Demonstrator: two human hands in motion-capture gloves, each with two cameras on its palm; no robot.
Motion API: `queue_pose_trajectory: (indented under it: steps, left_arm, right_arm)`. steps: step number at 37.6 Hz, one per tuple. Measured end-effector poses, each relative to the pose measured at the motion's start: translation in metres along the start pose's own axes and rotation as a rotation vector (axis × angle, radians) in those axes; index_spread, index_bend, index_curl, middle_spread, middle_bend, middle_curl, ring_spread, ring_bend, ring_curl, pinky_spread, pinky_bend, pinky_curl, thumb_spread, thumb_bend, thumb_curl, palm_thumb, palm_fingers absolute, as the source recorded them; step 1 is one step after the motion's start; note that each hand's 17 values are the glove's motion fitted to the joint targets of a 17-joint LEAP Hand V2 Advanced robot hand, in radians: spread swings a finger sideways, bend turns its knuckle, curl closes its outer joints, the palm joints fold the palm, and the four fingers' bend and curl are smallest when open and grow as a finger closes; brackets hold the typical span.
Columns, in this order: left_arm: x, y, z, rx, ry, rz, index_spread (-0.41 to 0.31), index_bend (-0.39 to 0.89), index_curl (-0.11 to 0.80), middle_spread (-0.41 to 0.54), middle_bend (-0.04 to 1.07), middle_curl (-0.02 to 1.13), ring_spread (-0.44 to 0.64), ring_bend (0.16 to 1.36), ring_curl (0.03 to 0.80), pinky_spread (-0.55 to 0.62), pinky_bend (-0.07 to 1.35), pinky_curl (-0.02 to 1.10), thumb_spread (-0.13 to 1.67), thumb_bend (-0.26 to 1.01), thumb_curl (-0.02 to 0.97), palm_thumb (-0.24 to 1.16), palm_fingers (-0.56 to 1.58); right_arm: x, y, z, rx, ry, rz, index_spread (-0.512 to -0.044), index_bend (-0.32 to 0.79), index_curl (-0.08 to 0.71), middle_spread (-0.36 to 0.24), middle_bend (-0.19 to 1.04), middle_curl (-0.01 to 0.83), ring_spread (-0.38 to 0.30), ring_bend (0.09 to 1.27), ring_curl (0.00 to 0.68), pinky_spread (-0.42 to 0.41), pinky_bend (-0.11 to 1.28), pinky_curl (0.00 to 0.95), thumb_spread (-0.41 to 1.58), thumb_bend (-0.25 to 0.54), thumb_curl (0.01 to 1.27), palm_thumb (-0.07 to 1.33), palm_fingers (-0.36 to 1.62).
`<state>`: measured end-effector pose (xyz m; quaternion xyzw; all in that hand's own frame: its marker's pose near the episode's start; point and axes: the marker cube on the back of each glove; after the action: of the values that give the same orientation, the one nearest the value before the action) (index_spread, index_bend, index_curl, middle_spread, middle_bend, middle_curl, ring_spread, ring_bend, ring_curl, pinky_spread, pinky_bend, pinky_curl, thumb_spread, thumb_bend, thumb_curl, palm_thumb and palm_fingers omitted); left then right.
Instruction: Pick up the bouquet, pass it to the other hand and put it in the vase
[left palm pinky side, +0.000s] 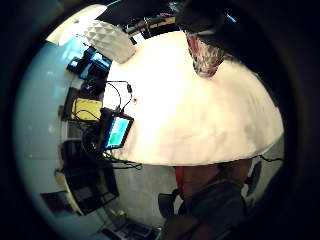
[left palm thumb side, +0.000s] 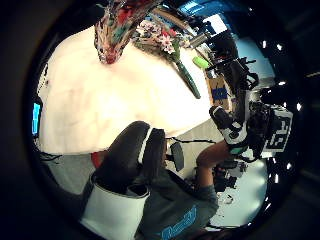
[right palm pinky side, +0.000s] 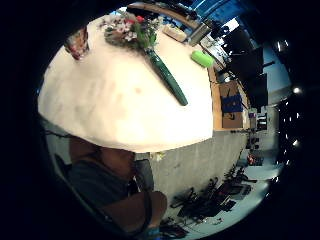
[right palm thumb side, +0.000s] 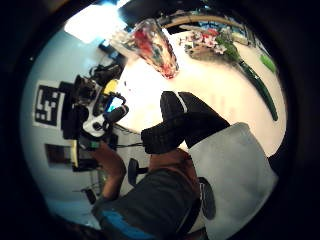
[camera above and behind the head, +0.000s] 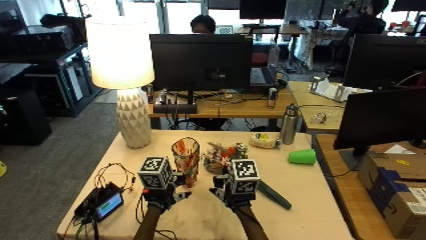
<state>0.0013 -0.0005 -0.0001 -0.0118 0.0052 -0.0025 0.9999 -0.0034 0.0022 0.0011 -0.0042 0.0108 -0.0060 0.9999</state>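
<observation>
Bouquet (camera above and behind the head: 229, 157) is lying flat on the table (camera above and behind the head: 313, 200), just at 3 o'clock of the vase (camera above and behind the head: 186, 160), green stem wrap pointing to 4 o'clock. Lamp (camera above and behind the head: 126, 70) stands at 11, green cup (camera above and behind the head: 303, 156) over at 2. Left hand (camera above and behind the head: 160, 192) and right hand (camera above and behind the head: 234, 192) hover side by side near the front edge, each grip loosely curled on nothing.

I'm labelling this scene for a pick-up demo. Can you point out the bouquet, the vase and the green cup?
bouquet with dark green wrapped stem (right palm pinky side: 167, 76): right little finger side palm view, mid-stem.
patterned red glass vase (camera above and behind the head: 186, 156): outside view, body.
bright green cup (camera above and behind the head: 302, 156): outside view, side wall.
</observation>
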Motion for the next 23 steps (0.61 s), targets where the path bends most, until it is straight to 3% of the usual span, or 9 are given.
queue_pose_trajectory:
  steps: [12, 23]
  left_arm:
    - [0.004, -0.001, -0.001, 0.003, 0.001, 0.021, -0.124, 0.16, 0.304, 0.037, 0.17, 0.25, 0.22, 0.5, 0.251, 0.45, 0.27, 0.27, 0.98, -0.03, 0.242, 0.19, 0.41]
    - [0.015, 0.009, -0.008, 0.02, 0.056, 0.023, -0.124, 0.16, 0.321, 0.044, 0.17, 0.27, 0.23, 0.5, 0.266, 0.46, 0.28, 0.29, 0.98, -0.03, 0.262, 0.18, 0.39]
  right_arm:
    - [0.02, 0.0, 0.0, 0.002, 0.032, 0.01, -0.363, 0.15, 0.26, 0.059, 0.2, 0.273, 0.181, 0.25, 0.191, 0.322, 0.34, 0.284, 1.15, 0.057, 0.25, 0.49, 0.21]
    - [0.088, -0.008, 0.008, 0.048, 0.018, 0.094, -0.361, 0.14, 0.264, 0.06, 0.2, 0.302, 0.182, 0.26, 0.213, 0.325, 0.35, 0.309, 1.16, 0.004, 0.28, 0.52, 0.19]
